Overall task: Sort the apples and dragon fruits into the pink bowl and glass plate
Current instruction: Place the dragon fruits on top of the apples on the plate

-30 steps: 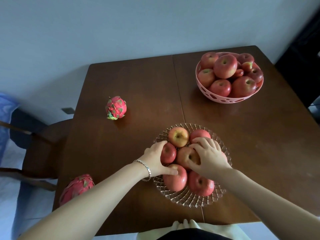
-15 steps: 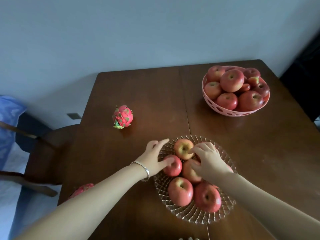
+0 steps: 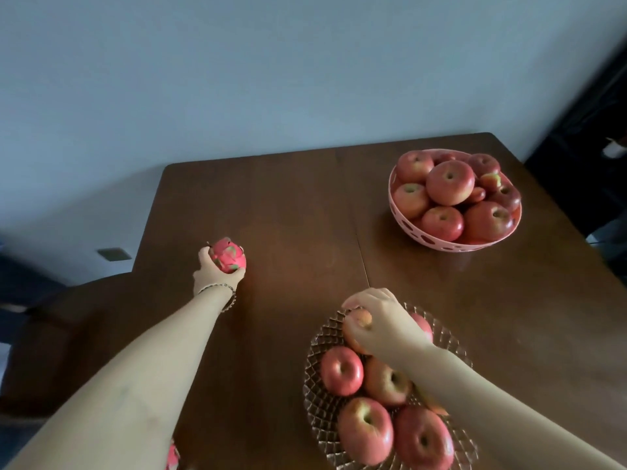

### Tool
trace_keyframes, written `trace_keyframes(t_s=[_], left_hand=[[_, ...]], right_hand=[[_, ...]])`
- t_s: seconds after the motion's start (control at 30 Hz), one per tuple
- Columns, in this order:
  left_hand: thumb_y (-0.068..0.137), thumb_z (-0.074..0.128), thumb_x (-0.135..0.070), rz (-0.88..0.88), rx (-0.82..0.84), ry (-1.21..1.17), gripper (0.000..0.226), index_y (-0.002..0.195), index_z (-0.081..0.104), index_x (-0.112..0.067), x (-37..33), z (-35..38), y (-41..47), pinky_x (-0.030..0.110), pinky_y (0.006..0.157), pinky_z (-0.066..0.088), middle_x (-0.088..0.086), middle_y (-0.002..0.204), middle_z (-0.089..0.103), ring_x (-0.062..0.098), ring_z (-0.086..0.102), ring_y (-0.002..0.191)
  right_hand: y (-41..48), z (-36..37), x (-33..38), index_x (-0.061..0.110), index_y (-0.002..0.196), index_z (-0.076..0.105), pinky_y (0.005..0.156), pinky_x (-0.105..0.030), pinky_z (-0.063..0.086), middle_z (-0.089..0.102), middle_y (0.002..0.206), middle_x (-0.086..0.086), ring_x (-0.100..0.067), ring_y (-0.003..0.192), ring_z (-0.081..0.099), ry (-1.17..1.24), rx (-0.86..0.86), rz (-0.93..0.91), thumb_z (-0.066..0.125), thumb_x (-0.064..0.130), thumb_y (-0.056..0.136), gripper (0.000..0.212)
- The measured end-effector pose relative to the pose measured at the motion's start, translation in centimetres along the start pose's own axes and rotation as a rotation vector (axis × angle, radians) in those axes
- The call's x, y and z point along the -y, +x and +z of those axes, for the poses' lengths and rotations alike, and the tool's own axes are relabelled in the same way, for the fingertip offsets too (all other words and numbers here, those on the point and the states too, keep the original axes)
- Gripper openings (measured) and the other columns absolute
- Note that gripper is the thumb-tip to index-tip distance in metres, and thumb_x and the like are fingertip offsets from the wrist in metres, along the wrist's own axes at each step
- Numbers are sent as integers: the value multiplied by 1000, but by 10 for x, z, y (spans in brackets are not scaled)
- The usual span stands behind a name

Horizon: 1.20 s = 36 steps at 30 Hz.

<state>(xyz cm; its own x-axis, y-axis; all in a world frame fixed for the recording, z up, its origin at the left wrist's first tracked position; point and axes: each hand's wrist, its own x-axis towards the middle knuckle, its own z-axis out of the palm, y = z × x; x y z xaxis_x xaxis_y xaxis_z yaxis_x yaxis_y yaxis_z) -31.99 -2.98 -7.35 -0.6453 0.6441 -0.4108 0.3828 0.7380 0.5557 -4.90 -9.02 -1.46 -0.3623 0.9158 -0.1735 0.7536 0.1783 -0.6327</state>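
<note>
My left hand [image 3: 213, 275] wraps around a small pink dragon fruit [image 3: 228, 255] that rests on the table's left side. My right hand [image 3: 382, 323] curls over an apple [image 3: 360, 321] at the far edge of the glass plate [image 3: 319, 412], which holds several red apples. The pink bowl [image 3: 437, 239] at the back right is heaped with apples. A second dragon fruit [image 3: 172, 457] peeks out under my left forearm at the table's near left edge.
The dark wooden table [image 3: 529, 313] has a seam down its middle. A wooden chair [image 3: 64, 320] stands at its left side. A pale wall lies behind, and dark furniture [image 3: 597, 137] stands at the right.
My left hand left the glass plate and travelled left to close on the small dragon fruit. My right hand shifted to the apple at the plate's far edge. The view tilted upward.
</note>
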Motion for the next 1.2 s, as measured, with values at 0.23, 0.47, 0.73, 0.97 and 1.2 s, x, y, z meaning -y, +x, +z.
trace_keyframes(t_s=[0.23, 0.47, 0.73, 0.97, 1.2], left_hand=[[67, 76, -36, 94, 112, -130, 74, 127, 34, -31, -6, -3, -50, 44, 96, 50, 7, 123, 58, 34, 63, 102], [60, 83, -42, 517, 354, -228, 73, 115, 35, -45, -25, -8, -196, 13, 76, 50, -25, 93, 54, 1, 60, 87], [76, 70, -43, 658, 510, 145, 69, 135, 37, -35, 6, -1, -234, 13, 90, 37, -8, 133, 49, 6, 50, 118], [86, 63, -31, 564, 327, 168, 47, 130, 46, -27, 54, -16, -227, 19, 99, 39, -3, 135, 48, 9, 48, 123], [79, 67, -46, 240, 89, 660, 84, 146, 21, -22, 125, -38, -191, 39, 118, 20, 13, 158, 9, 31, 10, 146]], right_hand=[[-1, -3, 3, 22, 115, 59, 87, -12, 29, 55, 111, 8, -9, 109, 48, 118, -6, 114, 58, 28, 88, 28], [-27, -22, 31, 38, 138, 23, 93, -32, 51, 58, 112, 10, -7, 104, 61, 788, 30, 246, 65, 55, 68, 83], [-81, -10, -4, 33, 127, 35, 60, -3, 47, 61, 99, 12, 6, 79, 59, 576, -45, 335, 70, 39, 78, 60], [-83, 8, -3, 34, 140, 19, 83, -40, 57, 51, 125, -7, -25, 98, 63, 223, 90, 413, 60, 66, 67, 90], [-84, -4, -1, 29, 146, 10, 85, -40, 52, 37, 140, -14, -34, 112, 56, -13, 214, 385, 49, 73, 73, 93]])
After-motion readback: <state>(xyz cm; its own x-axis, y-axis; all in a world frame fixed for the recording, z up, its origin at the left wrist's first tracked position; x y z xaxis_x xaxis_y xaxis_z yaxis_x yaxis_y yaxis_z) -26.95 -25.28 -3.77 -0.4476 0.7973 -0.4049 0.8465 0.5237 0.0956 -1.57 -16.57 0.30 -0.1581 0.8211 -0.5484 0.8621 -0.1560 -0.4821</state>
